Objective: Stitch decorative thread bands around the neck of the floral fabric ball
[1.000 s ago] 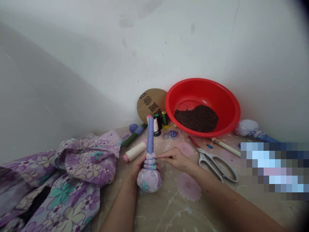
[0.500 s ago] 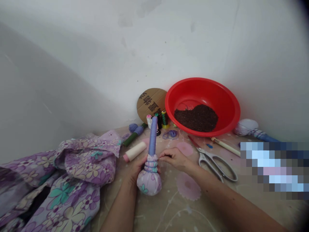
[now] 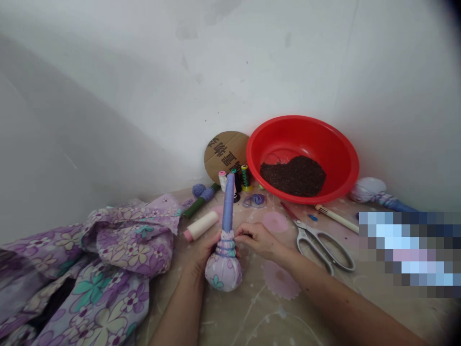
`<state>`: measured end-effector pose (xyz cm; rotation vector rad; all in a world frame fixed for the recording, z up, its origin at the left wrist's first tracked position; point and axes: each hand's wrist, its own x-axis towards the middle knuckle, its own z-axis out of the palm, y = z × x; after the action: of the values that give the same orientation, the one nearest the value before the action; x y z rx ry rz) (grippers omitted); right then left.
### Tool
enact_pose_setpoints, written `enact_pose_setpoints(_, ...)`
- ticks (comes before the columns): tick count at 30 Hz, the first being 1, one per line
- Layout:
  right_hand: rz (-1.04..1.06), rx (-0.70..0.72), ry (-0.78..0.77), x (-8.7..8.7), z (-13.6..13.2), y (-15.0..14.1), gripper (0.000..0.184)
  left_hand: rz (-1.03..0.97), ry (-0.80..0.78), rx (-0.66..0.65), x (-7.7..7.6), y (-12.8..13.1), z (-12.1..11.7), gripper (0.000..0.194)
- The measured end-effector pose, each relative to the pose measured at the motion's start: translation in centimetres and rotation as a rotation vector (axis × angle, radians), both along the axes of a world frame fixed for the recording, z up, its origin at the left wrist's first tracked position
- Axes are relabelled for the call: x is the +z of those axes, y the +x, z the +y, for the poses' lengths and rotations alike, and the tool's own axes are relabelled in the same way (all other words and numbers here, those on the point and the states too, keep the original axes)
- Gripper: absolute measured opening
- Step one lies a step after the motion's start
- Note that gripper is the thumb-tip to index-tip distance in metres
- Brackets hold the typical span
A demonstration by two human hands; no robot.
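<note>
A cloth-covered mallet (image 3: 224, 273) stands head down in front of me, its round floral head low and its purple-wrapped stick pointing up. Purple yarn (image 3: 226, 251) is wound about the gathered cloth at its neck. From the left, my left hand (image 3: 206, 251) is closed around the neck, with part of its fingers hidden behind it. My right hand (image 3: 257, 239) is at the right side of the neck, thumb and fingertips pinched together. Whatever lies between those fingertips is too small to make out.
Floral fabric (image 3: 122, 269) lies heaped at left. Behind the mallet are a cream thread roll (image 3: 202, 226), a green tube (image 3: 196, 205), thread spools (image 3: 245, 179) and loose yarn (image 3: 256, 200). A red basin (image 3: 342, 149) holds dark grains; scissors (image 3: 320, 242) and another mallet (image 3: 368, 190) lie at right.
The mallet's head has shifted slightly to the right. My right fingertips have moved a little left and down, closer against the wound neck. My left hand keeps its grip.
</note>
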<state>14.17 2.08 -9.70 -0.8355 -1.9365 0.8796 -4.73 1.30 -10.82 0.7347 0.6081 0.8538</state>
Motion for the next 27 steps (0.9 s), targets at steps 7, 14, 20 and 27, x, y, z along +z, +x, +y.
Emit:
enact_pose_setpoints(7,0.022,-0.022,0.018,1.0,-1.0,-0.2,0.002,0.074,0.089,0.123,1.0,0.6,-0.6,0.014)
enact_pose_setpoints(14,0.017,-0.019,0.035,1.4,-1.7,-0.6,0.012,0.194,0.141,0.11,2.4,1.0,-1.1,0.021)
enact_pose_setpoints(20,-0.178,-0.123,0.238,1.7,-2.0,-0.4,0.014,0.215,0.238,0.163,2.9,1.3,-1.2,0.015)
enact_pose_setpoints(27,-0.388,-0.375,0.725,1.5,-2.3,-0.4,0.02,0.23,0.219,0.275,3.6,2.1,-1.4,0.019)
